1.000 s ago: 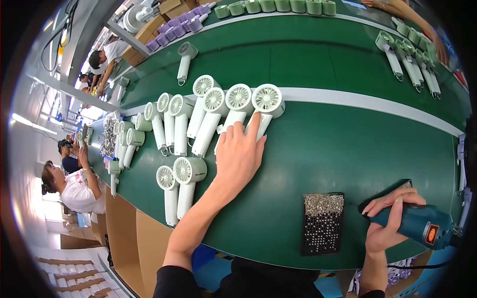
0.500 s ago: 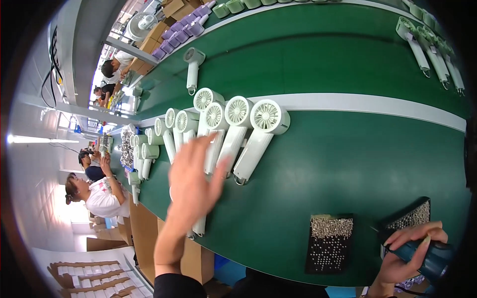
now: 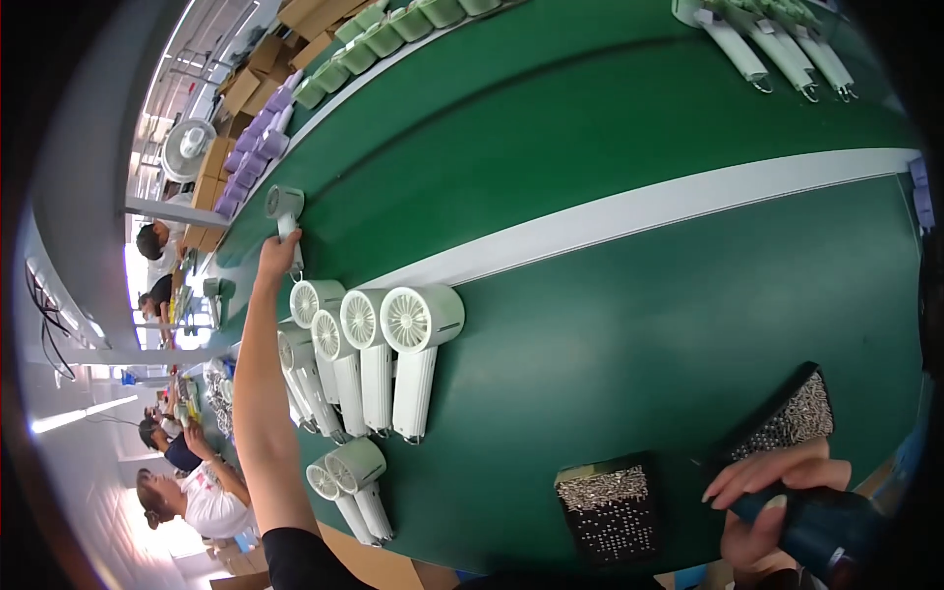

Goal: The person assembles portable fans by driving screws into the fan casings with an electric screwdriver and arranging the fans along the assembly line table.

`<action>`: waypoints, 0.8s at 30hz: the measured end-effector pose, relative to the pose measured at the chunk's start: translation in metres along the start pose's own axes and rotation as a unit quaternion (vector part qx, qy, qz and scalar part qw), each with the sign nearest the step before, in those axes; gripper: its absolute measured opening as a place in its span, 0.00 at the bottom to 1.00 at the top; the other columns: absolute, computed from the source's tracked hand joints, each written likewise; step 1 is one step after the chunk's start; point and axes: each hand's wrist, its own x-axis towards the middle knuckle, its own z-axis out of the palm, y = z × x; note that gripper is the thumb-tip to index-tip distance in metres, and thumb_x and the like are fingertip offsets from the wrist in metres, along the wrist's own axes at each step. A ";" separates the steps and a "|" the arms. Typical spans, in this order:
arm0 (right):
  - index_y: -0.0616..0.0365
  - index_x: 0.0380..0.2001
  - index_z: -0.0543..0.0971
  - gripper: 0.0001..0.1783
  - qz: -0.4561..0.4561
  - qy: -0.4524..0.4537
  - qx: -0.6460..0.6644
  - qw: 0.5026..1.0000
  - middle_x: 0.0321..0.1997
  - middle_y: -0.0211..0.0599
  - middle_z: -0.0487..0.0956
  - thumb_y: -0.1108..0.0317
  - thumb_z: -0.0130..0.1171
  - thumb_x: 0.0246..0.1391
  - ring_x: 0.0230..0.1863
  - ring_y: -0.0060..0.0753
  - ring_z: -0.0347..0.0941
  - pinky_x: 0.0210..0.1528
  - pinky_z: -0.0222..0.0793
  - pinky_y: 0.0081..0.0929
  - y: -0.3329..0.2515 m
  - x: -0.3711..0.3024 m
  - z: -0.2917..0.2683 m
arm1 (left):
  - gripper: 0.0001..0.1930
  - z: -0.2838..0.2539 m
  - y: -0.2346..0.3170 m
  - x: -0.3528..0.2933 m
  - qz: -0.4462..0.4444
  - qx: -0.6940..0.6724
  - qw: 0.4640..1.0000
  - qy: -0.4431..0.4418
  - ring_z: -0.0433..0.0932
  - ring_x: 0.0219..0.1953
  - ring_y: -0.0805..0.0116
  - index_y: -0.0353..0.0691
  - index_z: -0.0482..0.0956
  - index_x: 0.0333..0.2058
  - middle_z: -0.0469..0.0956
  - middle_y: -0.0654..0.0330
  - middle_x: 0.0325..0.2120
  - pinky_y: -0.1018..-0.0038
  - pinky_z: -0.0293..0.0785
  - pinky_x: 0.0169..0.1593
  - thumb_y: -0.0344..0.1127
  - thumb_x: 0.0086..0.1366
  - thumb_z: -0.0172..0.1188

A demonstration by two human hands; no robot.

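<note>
My left hand [image 3: 276,258] is stretched far out to the left and grips the handle of a lone pale green handheld fan [image 3: 286,209] lying on the green belt [image 3: 629,324]. My forearm passes over a row of several similar fans [image 3: 369,354] lying side by side. Two more fans [image 3: 349,487] lie near the front edge. My right hand [image 3: 762,497] at the lower right is closed around a dark teal electric screwdriver [image 3: 821,531].
Two black trays of small screws [image 3: 610,506] [image 3: 792,418] sit near the front edge. A white stripe [image 3: 688,202] runs along the belt. More fans [image 3: 777,49] lie at the far right, green cups [image 3: 393,29] and cardboard boxes [image 3: 246,88] at the back. Other workers [image 3: 192,482] sit to the left.
My left hand has left the row of fans and reached far left to the lone fan, taking its handle. The view has swung right. My right hand still holds the screwdriver.
</note>
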 end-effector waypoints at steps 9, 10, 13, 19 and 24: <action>0.57 0.40 0.57 0.22 -0.058 -0.137 -0.006 0.989 0.33 0.43 0.65 0.55 0.56 0.57 0.21 0.32 0.71 0.27 0.76 0.36 0.007 -0.010 -0.001 | 0.14 -0.070 0.100 -0.144 0.116 -0.370 0.922 0.005 0.78 0.24 0.73 0.35 0.76 0.36 0.79 0.59 0.30 0.78 0.75 0.28 0.40 0.59 0.62; 0.57 0.41 0.58 0.21 -0.079 -0.142 0.014 0.987 0.33 0.43 0.65 0.58 0.55 0.57 0.23 0.35 0.72 0.30 0.77 0.41 0.009 -0.012 0.000 | 0.14 -0.082 0.117 -0.184 0.140 -0.372 0.917 0.036 0.77 0.23 0.74 0.35 0.76 0.36 0.78 0.61 0.27 0.80 0.75 0.28 0.40 0.59 0.63; 0.56 0.48 0.59 0.20 -0.148 -0.202 0.026 0.968 0.33 0.46 0.68 0.63 0.52 0.57 0.22 0.36 0.71 0.29 0.76 0.40 0.007 -0.013 0.013 | 0.15 -0.101 0.112 -0.277 0.147 -0.474 0.868 0.020 0.72 0.23 0.81 0.35 0.75 0.38 0.72 0.65 0.21 0.84 0.69 0.26 0.43 0.62 0.60; 0.54 0.43 0.58 0.11 -0.168 -0.087 0.057 0.980 0.24 0.41 0.68 0.65 0.44 0.60 0.12 0.31 0.64 0.14 0.68 0.31 -0.003 -0.031 0.011 | 0.19 -0.028 0.121 -0.459 0.094 -0.618 0.770 -0.124 0.73 0.21 0.73 0.31 0.66 0.51 0.73 0.60 0.27 0.79 0.69 0.26 0.32 0.62 0.56; 0.53 0.43 0.61 0.11 -0.119 -0.121 0.132 0.977 0.21 0.38 0.64 0.60 0.35 0.63 0.08 0.29 0.59 0.10 0.64 0.29 -0.044 -0.053 0.042 | 0.18 0.027 0.120 -0.475 0.065 -0.682 0.661 -0.304 0.73 0.23 0.73 0.33 0.60 0.51 0.72 0.59 0.32 0.77 0.71 0.28 0.31 0.65 0.53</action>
